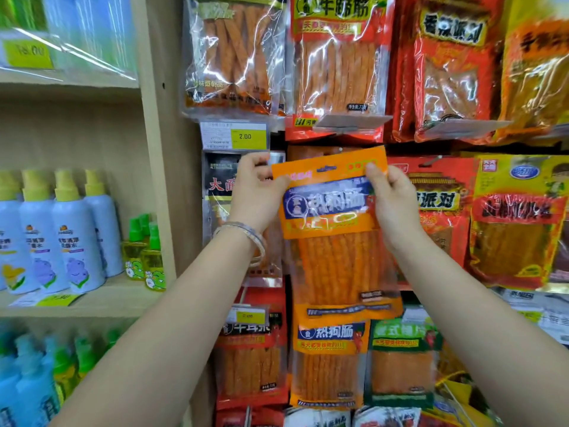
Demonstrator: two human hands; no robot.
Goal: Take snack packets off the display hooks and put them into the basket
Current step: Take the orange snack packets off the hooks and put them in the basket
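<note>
packet in both hands at the hook row

packet [335, 241] is dead centre of view, upright, its top edge tipped with the right corner higher. left hand [255, 192] pinches the top left corner, at 10 o'clock of the packet. right hand [395, 208] pinches the top right edge, at 2 o'clock, thumb over the front. both sets of fingers are curled onto the film, grasping it.

cannot tell if the hang hole is free of the hook; the hook is hidden behind the top flap. twin packet [329, 365] hangs at 6 o'clock, its top overlapped by the held one's bottom edge. price tag [246, 136] at 11 o'clock. red packets [437, 211] at 3 o'clock, just beside the right hand. bottles [61, 235] on the shelf at 9 o'clock. basket not surely in view.

judgement: the step in hand is drawing the packet off toward the body. keep the top level and pull straight out along the hook, not down, so the hole does not tear. the film looks slick and floppy, so grip on the stiff header. keep clear of the tag and the red packets. then lower it toward 6 o'clock, where the basket likely waits.
</note>
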